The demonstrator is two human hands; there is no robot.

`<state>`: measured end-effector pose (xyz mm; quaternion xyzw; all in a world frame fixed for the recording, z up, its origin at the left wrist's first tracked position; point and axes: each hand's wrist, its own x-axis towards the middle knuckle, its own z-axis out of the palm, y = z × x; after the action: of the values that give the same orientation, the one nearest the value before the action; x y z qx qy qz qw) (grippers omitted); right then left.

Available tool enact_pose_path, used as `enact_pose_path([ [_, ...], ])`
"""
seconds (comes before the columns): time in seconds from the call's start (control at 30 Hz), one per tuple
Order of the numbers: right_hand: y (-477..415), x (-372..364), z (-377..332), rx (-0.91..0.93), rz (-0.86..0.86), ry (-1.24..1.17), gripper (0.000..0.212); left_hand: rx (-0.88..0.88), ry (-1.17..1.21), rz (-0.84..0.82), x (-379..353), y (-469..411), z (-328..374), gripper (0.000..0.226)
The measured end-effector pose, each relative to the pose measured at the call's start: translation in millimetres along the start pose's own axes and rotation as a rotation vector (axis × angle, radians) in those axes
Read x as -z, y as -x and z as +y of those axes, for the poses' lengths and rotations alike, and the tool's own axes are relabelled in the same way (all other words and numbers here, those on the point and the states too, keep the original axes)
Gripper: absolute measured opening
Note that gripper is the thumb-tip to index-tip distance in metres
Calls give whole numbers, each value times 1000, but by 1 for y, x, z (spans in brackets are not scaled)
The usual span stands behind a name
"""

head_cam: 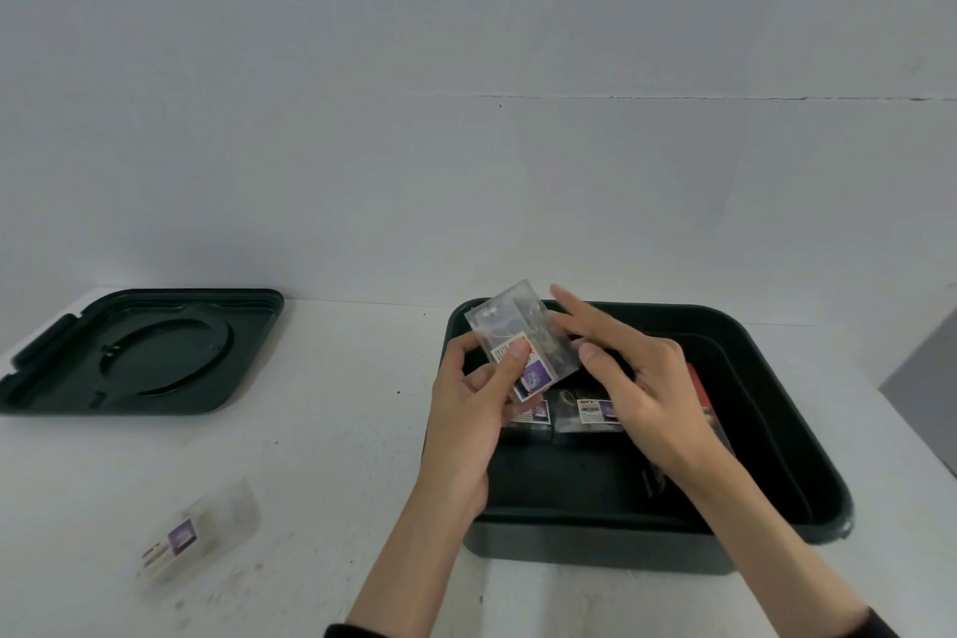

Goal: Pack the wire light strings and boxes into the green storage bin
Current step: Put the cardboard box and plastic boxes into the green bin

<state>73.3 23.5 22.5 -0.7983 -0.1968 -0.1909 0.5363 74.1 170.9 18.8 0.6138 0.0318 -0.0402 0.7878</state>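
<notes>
Holds 1 clear packet (510, 338) over green bin (595, 547).
Pinches it in left hand (466, 409); hovers right hand (639, 378) beside it, fingers straight.

Your packet (510, 326) is clear, printed white, red and purple. The bin (725, 313) and lid (155, 352) are dark green. Inside, a red box (701, 391) shows beside packs (585, 417) marked white and purple. The second packet (202, 528) is clear with a purple square. The table (336, 430) is white, smudged grey.
</notes>
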Motion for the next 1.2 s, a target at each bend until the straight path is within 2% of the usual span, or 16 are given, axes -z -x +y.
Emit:
enact_pose_path([
  [0.07, 1, -1, -1, -13, -31, -22, 52, 1, -10, 4, 0, 1, 1, 36],
  [0.2, 3, -7, 3, 65, -90, 223, 61, 4, -30, 17, 0, 1, 0, 42],
  [0.33, 1, -14, 7, 48, -178, 369, 91, 65, -13, 10, -1, -1, -3, 66],
  [0.43, -1, -11, 11, 21, -164, 328, 98, 16, -81, 24, 1, -1, -1, 83],
  [0.5, 0, -7, 12, 20, -170, 300, 100, -227, -408, 0, 12, -2, 7, 100],
  [0.57, 0, -5, 11, 26, -190, 249, 100, -515, -908, -105, 24, -7, 16, 98],
  [0.6, 0, -5, 10, 32, -202, 231, 100, -591, -1109, -152, 29, -10, 19, 93],
  [0.67, 0, -7, 9, 53, -219, 216, 101, -620, -1286, -187, 37, -16, 24, 79],
  [0.8, 0, -9, 11, 90, -194, 234, 103, -633, -1280, -196, 45, -24, 27, 68],
  [0.93, -2, -8, 13, 121, -132, 367, 98, -613, -1285, -183, 47, -27, 24, 67],
  [1.03, -1, -10, 13, 124, -137, 379, 96, -592, -1297, -172, 48, -28, 22, 67],
  [1.2, -2, -11, 12, 142, -204, 476, 78, -539, -1296, -206, 46, -28, 20, 71],
])
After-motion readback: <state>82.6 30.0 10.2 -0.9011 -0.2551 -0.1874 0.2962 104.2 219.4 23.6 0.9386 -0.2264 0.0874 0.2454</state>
